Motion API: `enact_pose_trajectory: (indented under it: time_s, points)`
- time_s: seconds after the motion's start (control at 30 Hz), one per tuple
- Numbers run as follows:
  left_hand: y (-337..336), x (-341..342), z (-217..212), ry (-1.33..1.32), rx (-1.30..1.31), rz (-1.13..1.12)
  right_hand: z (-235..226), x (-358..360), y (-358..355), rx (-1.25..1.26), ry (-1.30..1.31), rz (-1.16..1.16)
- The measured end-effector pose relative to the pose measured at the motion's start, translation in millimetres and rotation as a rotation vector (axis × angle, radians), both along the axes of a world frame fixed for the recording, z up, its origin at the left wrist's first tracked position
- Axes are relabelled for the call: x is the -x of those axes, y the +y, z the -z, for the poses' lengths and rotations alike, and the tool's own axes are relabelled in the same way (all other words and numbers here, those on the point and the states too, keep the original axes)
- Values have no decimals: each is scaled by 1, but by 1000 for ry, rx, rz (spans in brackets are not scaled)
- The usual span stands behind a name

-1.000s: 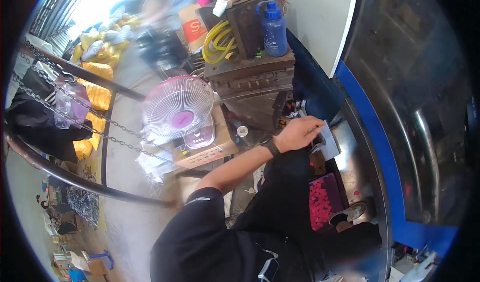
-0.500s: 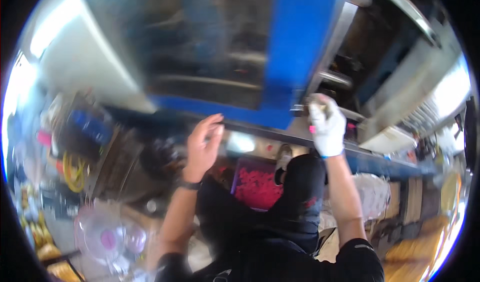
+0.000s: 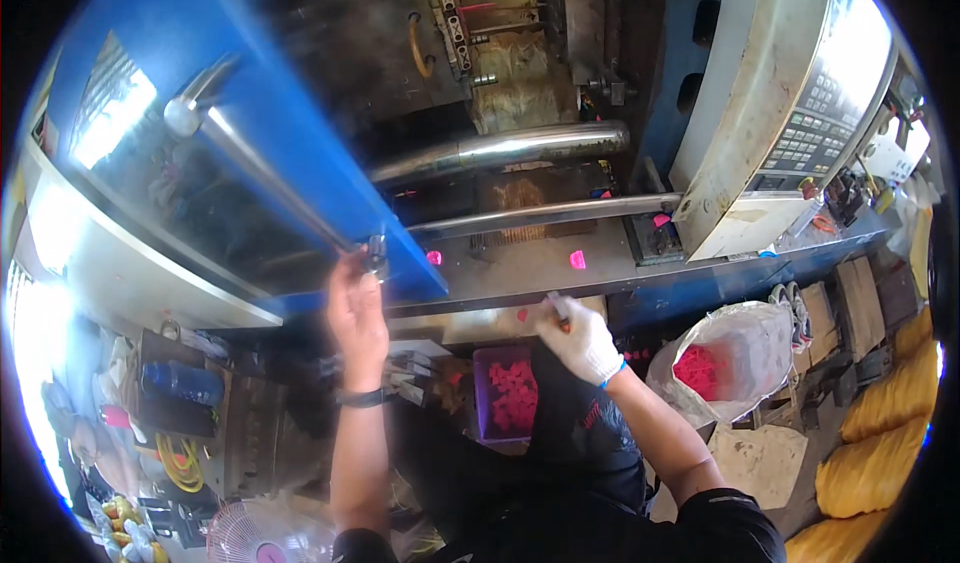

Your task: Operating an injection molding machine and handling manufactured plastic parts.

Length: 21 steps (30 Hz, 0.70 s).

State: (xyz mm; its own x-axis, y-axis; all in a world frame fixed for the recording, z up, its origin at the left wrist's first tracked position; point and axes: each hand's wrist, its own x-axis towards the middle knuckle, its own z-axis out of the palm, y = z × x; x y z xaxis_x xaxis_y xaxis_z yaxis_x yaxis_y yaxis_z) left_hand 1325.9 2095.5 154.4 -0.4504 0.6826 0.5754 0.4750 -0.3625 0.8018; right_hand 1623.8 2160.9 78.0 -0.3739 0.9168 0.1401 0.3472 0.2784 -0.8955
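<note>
Our bare left hand (image 3: 357,313) curls round a silver tubular handle (image 3: 275,185), best moved steadily; our white-gloved right hand (image 3: 582,343) pinches a small metal tool (image 3: 557,306).

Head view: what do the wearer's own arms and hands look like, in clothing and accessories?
The left hand is bare, with a dark wristband. The right hand wears a white glove with a blue cuff edge. Both forearms are bare below short black sleeves.

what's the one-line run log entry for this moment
left hand: at door handle lower end; right hand: gloved, holding small object, kind unclear; purple crate: pink pieces inside; white sack: pink material inside
</note>
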Motion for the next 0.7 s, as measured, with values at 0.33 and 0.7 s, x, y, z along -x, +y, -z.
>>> enact_pose_trajectory:
  time_s: [0.33, 0.7]
  points:
    - [32, 33, -7, -59, 20, -280, -39, 13, 80, 245, 156, -250]
    - [25, 75, 0, 41, -125, -451, -145, 157, 398, -212, -353, -18]
